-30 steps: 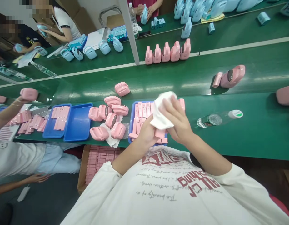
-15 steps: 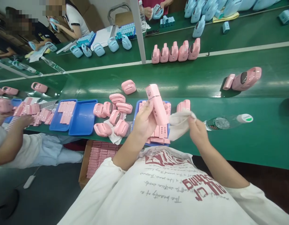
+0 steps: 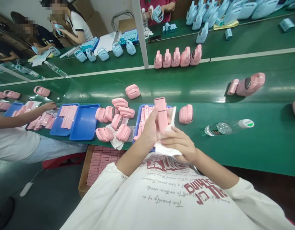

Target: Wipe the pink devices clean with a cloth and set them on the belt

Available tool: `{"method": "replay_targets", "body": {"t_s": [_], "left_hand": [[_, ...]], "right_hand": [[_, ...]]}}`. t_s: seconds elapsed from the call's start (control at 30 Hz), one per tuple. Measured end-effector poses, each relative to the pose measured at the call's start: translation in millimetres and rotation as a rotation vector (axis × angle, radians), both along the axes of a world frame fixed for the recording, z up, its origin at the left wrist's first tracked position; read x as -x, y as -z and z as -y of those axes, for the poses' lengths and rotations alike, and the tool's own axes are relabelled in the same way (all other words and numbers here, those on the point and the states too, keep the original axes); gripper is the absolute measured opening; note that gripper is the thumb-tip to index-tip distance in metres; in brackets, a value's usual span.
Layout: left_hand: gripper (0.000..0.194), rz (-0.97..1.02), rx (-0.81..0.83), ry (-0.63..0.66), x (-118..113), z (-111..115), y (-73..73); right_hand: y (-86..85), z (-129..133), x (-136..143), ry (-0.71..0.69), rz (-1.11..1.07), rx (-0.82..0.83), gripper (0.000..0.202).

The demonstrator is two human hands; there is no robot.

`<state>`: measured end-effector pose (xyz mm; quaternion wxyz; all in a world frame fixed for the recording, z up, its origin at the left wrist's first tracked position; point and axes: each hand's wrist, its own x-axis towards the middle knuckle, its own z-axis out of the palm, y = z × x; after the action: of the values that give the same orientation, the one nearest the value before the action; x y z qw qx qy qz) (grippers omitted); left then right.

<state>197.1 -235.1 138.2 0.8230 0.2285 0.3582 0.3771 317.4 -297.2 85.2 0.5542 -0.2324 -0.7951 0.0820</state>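
Note:
A pink rectangular plastic piece (image 3: 161, 111), with a thin seam near its top, stands nearly upright in my left hand (image 3: 149, 127), whose fingers are closed around its side. Against its lower part, my right hand (image 3: 179, 143) presses a white cloth (image 3: 167, 149), fingers folded over it. Part of the cloth shows behind the piece on the right. Beneath my hands is a blue tray (image 3: 136, 127) with pink pieces, partly hidden by my left hand and forearm. A rounded pink casing (image 3: 186, 114) sits just right of the tray.
Several pink casings (image 3: 118, 121) cluster left of the tray, beside two blue trays (image 3: 84, 123). A clear bottle (image 3: 226, 127) lies at right. Pink units (image 3: 177, 57) line the back ledge. A carton (image 3: 84, 179) of pink pieces stands below the table edge. A co-worker's arm (image 3: 25, 116) reaches in at left.
My right hand has moved left, bringing the cloth from beside the pink piece onto its lower part. The piece has turned more upright. The co-worker's arm at left now reaches further over the table.

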Motion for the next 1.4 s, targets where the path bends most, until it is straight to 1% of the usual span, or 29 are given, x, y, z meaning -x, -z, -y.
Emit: {"method": "replay_targets", "body": {"t_s": [0.03,0.07,0.1,0.2,0.27,0.33,0.4,0.47,0.5,0.6,0.67,0.73,0.8,0.9,0.97,1.03,1.13,1.23,1.33,1.4], "left_hand": [[0.053,0.022,-0.037,0.004,2,-1,1.9],[0.052,0.055,-0.065,0.005,4,-3,3.1],[0.051,0.080,-0.083,0.001,5,-4,3.7],[0.050,0.067,-0.066,-0.028,8,-6,3.1],[0.050,0.037,-0.041,-0.039,9,-6,3.2],[0.049,0.025,-0.034,-0.025,10,-7,5.2],[0.049,0.022,-0.030,0.004,12,-7,8.2],[0.049,0.022,-0.019,0.032,13,-8,10.6],[0.048,0.028,-0.014,0.043,13,-9,11.3],[0.043,0.065,-0.006,0.075,13,-12,14.1],[0.033,0.068,-0.015,0.088,11,-16,20.6],[0.030,0.003,-0.030,0.093,9,-23,34.2],[0.034,-0.160,-0.062,0.103,6,-35,54.7],[0.027,-0.521,-0.152,0.197,-1,-69,91.1],[0.024,-0.655,-0.175,0.240,-8,-101,112.8],[0.027,-0.739,-0.171,0.255,-19,-137,130.0],[0.031,-0.870,-0.167,0.257,-39,-190,149.6],[0.033,-0.994,-0.181,0.245,-56,-227,166.6],[0.037,-1.076,-0.216,0.244,-63,-246,180.0],[0.039,-1.108,-0.260,0.254,-61,-251,183.4]], "right_hand": [[3.9,4,-5,-0.028,-0.040,0.062,0.030],[7.8,8,-10,-0.004,-0.088,0.164,0.031],[11.8,9,-17,0.071,-0.134,0.292,0.033],[24.4,5,-41,0.455,-0.205,0.688,0.038],[33.6,-5,-58,0.676,-0.181,0.873,0.038],[43.9,-17,-73,0.836,-0.088,0.983,0.037],[55.6,-29,-86,0.971,0.033,1.052,0.033],[68.5,-37,-95,1.066,0.115,1.118,0.031],[75.2,-41,-98,1.093,0.136,1.149,0.034],[95.0,-49,-99,1.080,0.148,1.219,0.048],[106.6,-52,-97,1.038,0.148,1.252,0.052],[115.7,-56,-94,1.019,0.144,1.281,0.048],[121.5,-61,-94,1.023,0.121,1.295,0.040],[123.3,-75,-99,1.028,0.054,1.290,0.031],[121.2,-90,-105,1.021,-0.002,1.280,0.030],[118.4,-109,-109,1.002,-0.057,1.270,0.031],[115.6,-146,-111,0.953,-0.125,1.260,0.035],[116.7,-187,-109,0.896,-0.175,1.246,0.035],[121.9,-225,-106,0.851,-0.235,1.247,0.035],[127.5,-244,-105,0.812,-0.296,1.259,0.035]]}}
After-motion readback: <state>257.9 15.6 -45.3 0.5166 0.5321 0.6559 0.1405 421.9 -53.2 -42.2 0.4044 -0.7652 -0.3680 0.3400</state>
